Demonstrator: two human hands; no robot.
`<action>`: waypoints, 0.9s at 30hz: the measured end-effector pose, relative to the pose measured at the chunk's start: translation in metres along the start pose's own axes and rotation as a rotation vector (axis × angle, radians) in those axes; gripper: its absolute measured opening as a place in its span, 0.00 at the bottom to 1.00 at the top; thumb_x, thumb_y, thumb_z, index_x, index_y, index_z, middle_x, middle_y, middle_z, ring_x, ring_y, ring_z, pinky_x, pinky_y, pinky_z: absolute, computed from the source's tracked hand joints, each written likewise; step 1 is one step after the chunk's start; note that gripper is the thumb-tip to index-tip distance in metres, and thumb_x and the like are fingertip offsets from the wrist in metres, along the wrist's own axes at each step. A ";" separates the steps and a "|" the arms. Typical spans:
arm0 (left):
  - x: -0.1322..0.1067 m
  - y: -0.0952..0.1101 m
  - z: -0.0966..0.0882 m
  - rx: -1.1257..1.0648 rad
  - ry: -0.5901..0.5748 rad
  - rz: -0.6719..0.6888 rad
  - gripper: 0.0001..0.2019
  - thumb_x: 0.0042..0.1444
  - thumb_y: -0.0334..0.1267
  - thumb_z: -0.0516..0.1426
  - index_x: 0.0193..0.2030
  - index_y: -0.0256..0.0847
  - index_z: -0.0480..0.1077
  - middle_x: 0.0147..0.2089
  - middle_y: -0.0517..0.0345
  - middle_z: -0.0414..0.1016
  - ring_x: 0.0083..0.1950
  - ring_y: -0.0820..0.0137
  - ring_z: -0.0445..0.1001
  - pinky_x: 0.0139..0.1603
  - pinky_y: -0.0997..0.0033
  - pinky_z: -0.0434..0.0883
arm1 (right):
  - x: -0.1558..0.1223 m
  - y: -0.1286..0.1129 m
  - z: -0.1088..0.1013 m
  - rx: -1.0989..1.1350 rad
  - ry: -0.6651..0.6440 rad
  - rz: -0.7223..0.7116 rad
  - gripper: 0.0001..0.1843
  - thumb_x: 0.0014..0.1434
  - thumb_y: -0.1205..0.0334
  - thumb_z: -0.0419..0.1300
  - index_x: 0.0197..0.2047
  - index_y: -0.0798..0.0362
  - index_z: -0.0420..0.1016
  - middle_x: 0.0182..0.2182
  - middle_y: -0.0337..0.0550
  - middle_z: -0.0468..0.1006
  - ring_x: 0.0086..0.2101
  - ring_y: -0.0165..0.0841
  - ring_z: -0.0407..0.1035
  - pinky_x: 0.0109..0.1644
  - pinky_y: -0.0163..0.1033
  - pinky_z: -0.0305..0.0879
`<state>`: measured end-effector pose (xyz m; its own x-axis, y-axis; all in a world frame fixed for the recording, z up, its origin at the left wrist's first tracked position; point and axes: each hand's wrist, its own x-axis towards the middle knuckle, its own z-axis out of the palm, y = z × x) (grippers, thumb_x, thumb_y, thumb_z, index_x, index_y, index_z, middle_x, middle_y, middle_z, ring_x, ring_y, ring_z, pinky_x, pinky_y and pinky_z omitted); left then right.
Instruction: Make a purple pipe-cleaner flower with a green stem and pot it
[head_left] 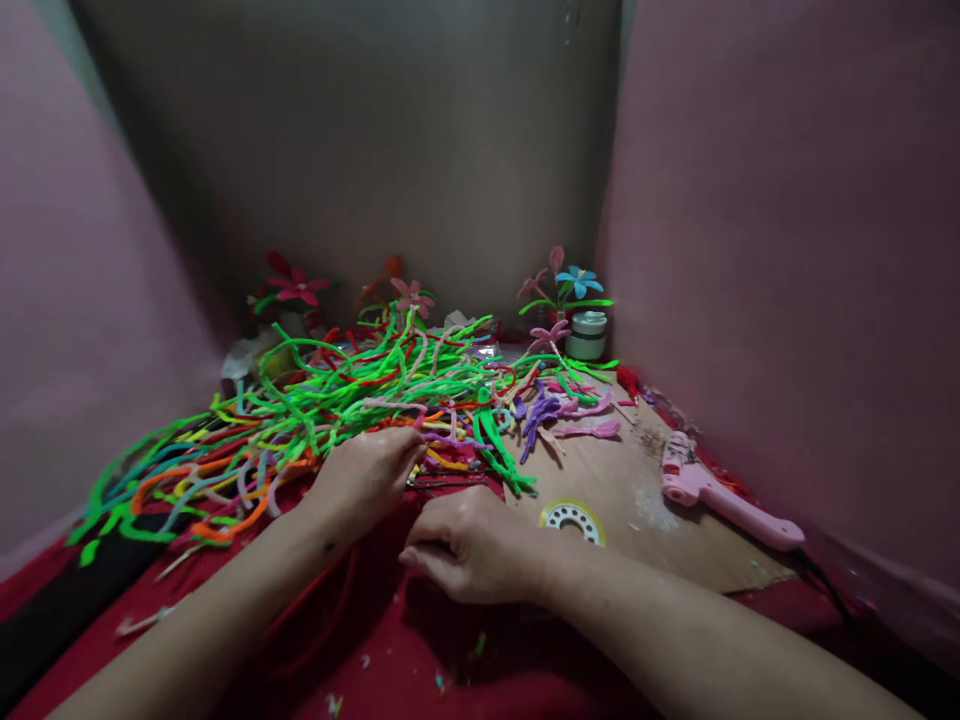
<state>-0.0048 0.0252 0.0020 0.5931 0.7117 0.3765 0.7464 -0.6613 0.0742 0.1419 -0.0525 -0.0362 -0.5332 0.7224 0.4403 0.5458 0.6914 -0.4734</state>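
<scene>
We look from head height, forward and down along our own forearms point(225, 610), close onto the left hand point(365, 478) and right hand point(472, 545) low in the middle of the view. Beyond the hands our sight runs over the pipe-cleaner pile point(337, 395) to the walled corner point(450, 150) behind it.

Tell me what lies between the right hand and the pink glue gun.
Head view: a round yellow-rimmed roll lies flat on the wooden board between the right hand and the pink glue gun; otherwise that stretch is bare board.
</scene>
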 end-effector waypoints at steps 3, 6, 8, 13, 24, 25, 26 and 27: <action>-0.003 -0.013 0.007 -0.055 -0.014 -0.080 0.13 0.59 0.41 0.48 0.38 0.41 0.73 0.37 0.52 0.79 0.36 0.65 0.76 0.36 0.72 0.68 | -0.001 0.001 0.003 -0.031 0.018 -0.034 0.09 0.57 0.65 0.55 0.28 0.57 0.75 0.24 0.43 0.76 0.26 0.29 0.67 0.29 0.31 0.56; -0.009 -0.020 0.015 -0.108 0.012 -0.091 0.14 0.59 0.41 0.48 0.40 0.42 0.73 0.39 0.54 0.79 0.38 0.66 0.76 0.38 0.72 0.68 | -0.001 0.001 0.004 -0.084 0.009 -0.050 0.09 0.56 0.66 0.55 0.27 0.56 0.73 0.23 0.42 0.75 0.25 0.28 0.66 0.29 0.31 0.55; -0.012 -0.021 0.020 -0.118 0.018 -0.070 0.13 0.58 0.41 0.48 0.40 0.44 0.73 0.38 0.56 0.79 0.38 0.67 0.76 0.38 0.73 0.68 | -0.001 0.001 0.003 -0.112 -0.009 -0.049 0.09 0.56 0.66 0.55 0.27 0.56 0.73 0.23 0.42 0.75 0.25 0.28 0.65 0.29 0.31 0.55; -0.010 -0.022 0.016 -0.229 0.047 -0.119 0.15 0.57 0.44 0.49 0.38 0.43 0.75 0.36 0.57 0.80 0.35 0.68 0.75 0.37 0.74 0.67 | -0.001 -0.001 0.002 -0.100 -0.046 -0.057 0.09 0.57 0.64 0.54 0.28 0.57 0.73 0.24 0.41 0.74 0.25 0.27 0.65 0.29 0.31 0.55; -0.001 -0.053 -0.011 -0.413 0.109 -0.351 0.16 0.52 0.46 0.53 0.35 0.37 0.76 0.28 0.59 0.76 0.28 0.71 0.70 0.28 0.76 0.63 | -0.006 -0.006 -0.001 -0.027 -0.288 -0.050 0.09 0.56 0.61 0.57 0.31 0.55 0.76 0.26 0.39 0.73 0.28 0.26 0.66 0.29 0.30 0.54; -0.001 -0.053 -0.011 -0.457 0.068 -0.332 0.16 0.51 0.46 0.53 0.35 0.36 0.75 0.28 0.59 0.76 0.28 0.71 0.70 0.29 0.76 0.63 | -0.006 -0.006 0.000 -0.026 -0.288 -0.050 0.09 0.57 0.61 0.56 0.31 0.55 0.76 0.26 0.39 0.73 0.28 0.26 0.66 0.29 0.30 0.54; -0.001 -0.052 -0.012 -0.493 0.004 -0.309 0.16 0.51 0.46 0.53 0.34 0.36 0.75 0.28 0.59 0.76 0.29 0.71 0.70 0.30 0.76 0.63 | -0.006 -0.006 0.000 -0.024 -0.291 -0.053 0.09 0.57 0.61 0.56 0.31 0.55 0.75 0.26 0.39 0.73 0.28 0.26 0.66 0.29 0.30 0.54; -0.001 -0.051 -0.012 -0.520 -0.082 -0.281 0.16 0.50 0.46 0.54 0.34 0.36 0.75 0.29 0.59 0.75 0.30 0.71 0.70 0.30 0.76 0.63 | -0.007 -0.006 0.001 -0.027 -0.293 -0.057 0.09 0.57 0.61 0.56 0.30 0.54 0.75 0.25 0.39 0.73 0.28 0.26 0.66 0.29 0.30 0.54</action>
<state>-0.0467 0.0555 0.0090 0.4315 0.8783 0.2057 0.6444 -0.4597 0.6111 0.1416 -0.0612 -0.0371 -0.7249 0.6511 0.2248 0.5247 0.7334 -0.4323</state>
